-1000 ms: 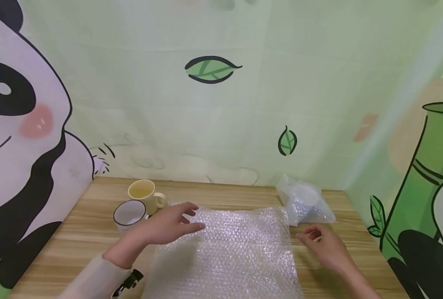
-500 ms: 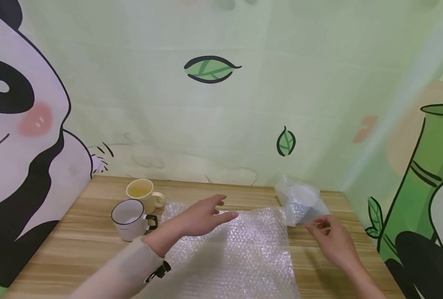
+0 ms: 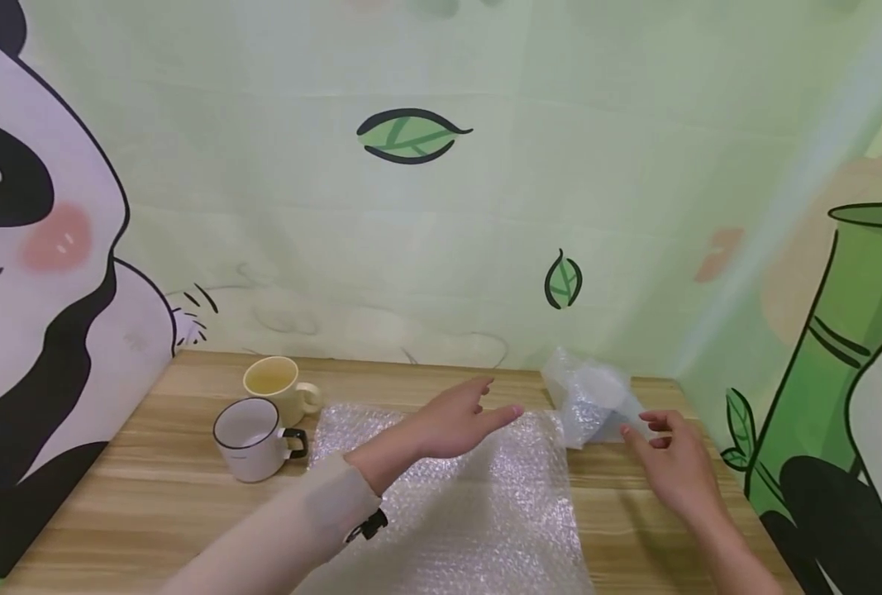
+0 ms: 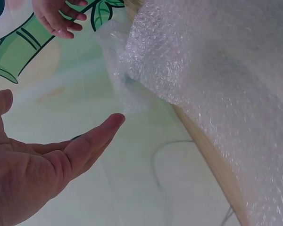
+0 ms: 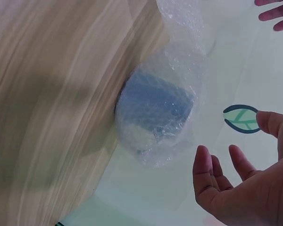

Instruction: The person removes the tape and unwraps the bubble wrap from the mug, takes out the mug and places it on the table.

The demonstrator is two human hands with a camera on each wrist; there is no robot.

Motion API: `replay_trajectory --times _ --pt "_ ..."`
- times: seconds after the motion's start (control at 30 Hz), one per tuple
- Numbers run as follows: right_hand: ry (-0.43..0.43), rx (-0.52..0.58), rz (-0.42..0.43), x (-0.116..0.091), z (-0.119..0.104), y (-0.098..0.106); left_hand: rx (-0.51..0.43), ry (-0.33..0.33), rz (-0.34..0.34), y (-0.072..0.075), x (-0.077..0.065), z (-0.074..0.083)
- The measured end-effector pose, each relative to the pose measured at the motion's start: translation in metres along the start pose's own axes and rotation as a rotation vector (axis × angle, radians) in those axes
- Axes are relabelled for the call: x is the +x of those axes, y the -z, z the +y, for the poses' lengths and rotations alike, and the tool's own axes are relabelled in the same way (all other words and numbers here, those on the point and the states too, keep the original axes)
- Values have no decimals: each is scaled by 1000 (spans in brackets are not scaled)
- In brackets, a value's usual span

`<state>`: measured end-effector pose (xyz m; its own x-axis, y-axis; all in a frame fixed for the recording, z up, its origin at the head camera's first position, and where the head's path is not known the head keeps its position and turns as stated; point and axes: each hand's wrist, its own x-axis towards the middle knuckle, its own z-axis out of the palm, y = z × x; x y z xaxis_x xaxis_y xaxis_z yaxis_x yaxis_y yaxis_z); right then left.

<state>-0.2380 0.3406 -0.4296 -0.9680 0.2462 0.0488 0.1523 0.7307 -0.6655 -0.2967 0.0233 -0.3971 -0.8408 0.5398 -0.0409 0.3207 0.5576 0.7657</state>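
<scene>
A bundle in bubble wrap (image 3: 593,401), with something blue showing through in the right wrist view, sits at the back right of the table. Close to its right front side is my right hand (image 3: 674,467), fingers loosely bent and holding nothing. My left hand (image 3: 451,421) hovers over a flat sheet of bubble wrap (image 3: 485,512), its fingers stretched toward the bundle, with a gap between. In the left wrist view the left palm (image 4: 33,174) is bare. What the bundle contains is blurred by the wrap.
A white mug (image 3: 250,450) with a dark rim and black handle stands on the left of the wooden table (image 3: 135,496). Behind it is a yellow mug (image 3: 280,392). A printed cloth backdrop (image 3: 411,248) rises right behind the table's back edge.
My left hand has moved right across the bubble wrap sheet, toward the bundle. My right hand has moved forward and slightly right, up to the bundle's side. The bundle stays in place.
</scene>
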Motion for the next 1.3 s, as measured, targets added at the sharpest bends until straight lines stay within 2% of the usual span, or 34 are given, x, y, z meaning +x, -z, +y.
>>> replay_trajectory --times 0.23,0.5,0.67,1.1,1.3 --pt "-24 27 6 3 -4 4 -57 14 37 -13 17 6" --pt "-30 23 35 8 -8 6 -127 33 48 -28 28 14" --pt "-30 25 29 11 -7 6 -138 38 58 -38 36 14" --pt "-45 62 15 27 -5 -1 -150 102 84 -61 57 11" --pt "-65 40 25 40 -1 -6 -131 98 102 -69 68 15"
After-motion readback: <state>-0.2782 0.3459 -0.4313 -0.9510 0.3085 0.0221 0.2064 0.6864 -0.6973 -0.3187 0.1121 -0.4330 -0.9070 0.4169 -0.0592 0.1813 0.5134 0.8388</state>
